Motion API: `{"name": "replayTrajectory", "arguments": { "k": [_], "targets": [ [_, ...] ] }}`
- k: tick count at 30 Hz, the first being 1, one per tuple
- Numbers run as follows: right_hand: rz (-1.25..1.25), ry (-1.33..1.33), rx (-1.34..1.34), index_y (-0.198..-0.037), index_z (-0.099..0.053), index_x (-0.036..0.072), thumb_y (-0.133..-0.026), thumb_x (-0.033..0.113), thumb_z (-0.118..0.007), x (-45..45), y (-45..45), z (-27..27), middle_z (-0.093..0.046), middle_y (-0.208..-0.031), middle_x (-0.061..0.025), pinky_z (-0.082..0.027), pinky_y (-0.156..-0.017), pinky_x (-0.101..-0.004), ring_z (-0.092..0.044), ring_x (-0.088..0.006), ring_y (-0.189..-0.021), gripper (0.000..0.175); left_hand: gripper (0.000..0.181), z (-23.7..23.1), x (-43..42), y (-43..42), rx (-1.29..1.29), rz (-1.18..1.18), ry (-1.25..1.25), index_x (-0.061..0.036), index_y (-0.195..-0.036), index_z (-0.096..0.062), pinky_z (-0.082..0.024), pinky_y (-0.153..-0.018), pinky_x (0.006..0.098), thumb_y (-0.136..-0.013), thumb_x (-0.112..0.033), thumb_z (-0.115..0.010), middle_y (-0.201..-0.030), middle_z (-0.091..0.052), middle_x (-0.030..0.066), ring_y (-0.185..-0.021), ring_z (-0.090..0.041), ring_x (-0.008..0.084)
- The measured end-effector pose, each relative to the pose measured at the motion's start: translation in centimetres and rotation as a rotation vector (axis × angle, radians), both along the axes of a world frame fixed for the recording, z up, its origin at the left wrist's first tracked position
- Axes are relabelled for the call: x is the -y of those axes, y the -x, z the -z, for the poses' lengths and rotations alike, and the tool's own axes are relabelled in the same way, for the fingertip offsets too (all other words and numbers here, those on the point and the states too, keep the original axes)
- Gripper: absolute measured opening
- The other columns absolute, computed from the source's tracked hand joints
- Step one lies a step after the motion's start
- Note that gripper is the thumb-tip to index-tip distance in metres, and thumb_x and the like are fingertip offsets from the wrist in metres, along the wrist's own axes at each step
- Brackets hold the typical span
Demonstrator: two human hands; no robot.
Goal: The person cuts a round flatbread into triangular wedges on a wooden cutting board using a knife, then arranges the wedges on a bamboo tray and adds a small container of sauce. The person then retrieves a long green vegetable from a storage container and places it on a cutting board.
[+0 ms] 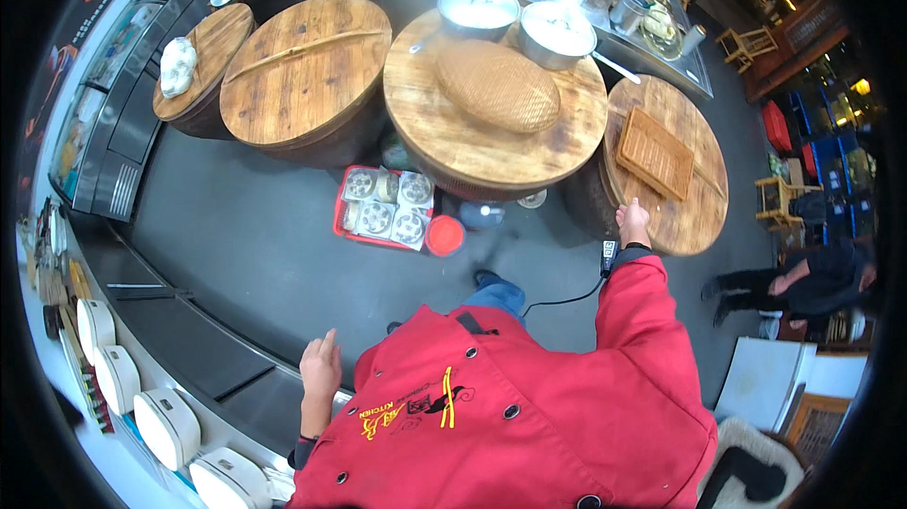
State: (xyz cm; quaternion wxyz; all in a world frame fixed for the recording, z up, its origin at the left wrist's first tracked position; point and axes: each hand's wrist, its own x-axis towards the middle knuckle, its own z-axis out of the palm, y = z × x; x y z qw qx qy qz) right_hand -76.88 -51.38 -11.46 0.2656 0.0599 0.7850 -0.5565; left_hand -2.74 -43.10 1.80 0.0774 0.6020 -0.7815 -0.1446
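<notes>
My right hand [633, 221] reaches to the near edge of a round wooden lid [684, 226] on a large dark vat at the right. Its fingers look curled, and whether they grip the rim cannot be told. Just beyond them, a rectangular wicker basket [655, 153] rests tilted on this lid. Beside my right wrist is a power strip [608, 252] with a black cable. Low on the left, my left hand [322, 364] hangs in the air near the counter edge, fingers extended, with nothing in it.
More lidded vats stand ahead; the central lid [439, 126] bears a domed woven cover [498, 86] and two metal bowls [479, 10]. A red crate [341, 222] of packaged rounds and a red-lidded tub [445, 235] occupy the floor. A person [793, 279] stands at right.
</notes>
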Motion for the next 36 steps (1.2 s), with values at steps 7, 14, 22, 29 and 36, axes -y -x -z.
{"name": "replayTrajectory", "arguments": {
  "k": [7,14,22,29,36],
  "targets": [
    [-0.039,0.116,0.133,-0.11,-0.053,0.007,-0.097,0.047,-0.047,5.3,14.4,5.1,-0.061,-0.083,-0.0101,-0.05,-0.052,-0.0328,-0.06,-0.0204,-0.065,0.043,0.033,-0.6,0.2,15.0,-0.013,-0.174,0.023,-0.0047,-0.114,-0.062,-0.049,-0.07,0.0431,-0.081,-0.01,-0.066,-0.08,-0.059,0.0123,-0.077,-0.059,0.032],
    [0.103,0.254,0.389,-0.11,-0.054,0.006,-0.096,0.037,-0.051,7.2,21.5,10.7,-0.06,-0.096,-0.0123,-0.052,-0.053,-0.0304,-0.06,-0.0212,-0.073,0.034,0.03,-2.9,1.7,24.9,0.035,-0.153,-0.044,-0.0079,-0.11,-0.064,-0.05,-0.068,0.042,-0.081,-0.016,-0.067,-0.079,-0.06,0.0091,-0.077,-0.061,0.0299],
    [0.054,0.306,0.354,-0.127,-0.043,0.002,-0.089,0.023,-0.051,6.6,21.5,6.1,-0.044,-0.126,-0.0172,-0.054,-0.079,-0.0403,-0.049,-0.0295,-0.105,0.044,0.029,-3.4,1.7,27.5,0.014,-0.195,-0.004,-0.0079,-0.109,-0.064,-0.05,-0.07,0.0433,-0.081,-0.017,-0.065,-0.078,-0.061,0.0099,-0.079,-0.062,0.0301],
    [0.272,0.682,0.354,-0.119,-0.053,-0.006,-0.088,0.02,-0.05,7.7,18.7,-5.3,-0.06,-0.115,-0.0172,-0.054,-0.089,-0.0448,-0.059,-0.0317,-0.104,0.041,0.025,-2.5,0.2,27.6,0.006,-0.254,-0.069,-0.0089,-0.107,-0.064,-0.051,-0.07,0.0437,-0.083,-0.017,-0.064,-0.081,-0.062,0.011,-0.079,-0.062,0.0312],
    [-0.305,0.575,-0.318,-0.098,-0.058,-0.013,-0.088,0.019,-0.058,12.4,4.3,-17.1,-0.063,-0.096,-0.0217,-0.056,-0.069,-0.0385,-0.064,-0.0296,-0.08,0.034,0.022,-1.1,-2.5,25.2,-0.073,-0.318,-0.062,-0.0098,-0.105,-0.061,-0.051,-0.071,0.0447,-0.086,-0.02,-0.06,-0.084,-0.061,0.0121,-0.082,-0.062,0.0323]
  ]
}}
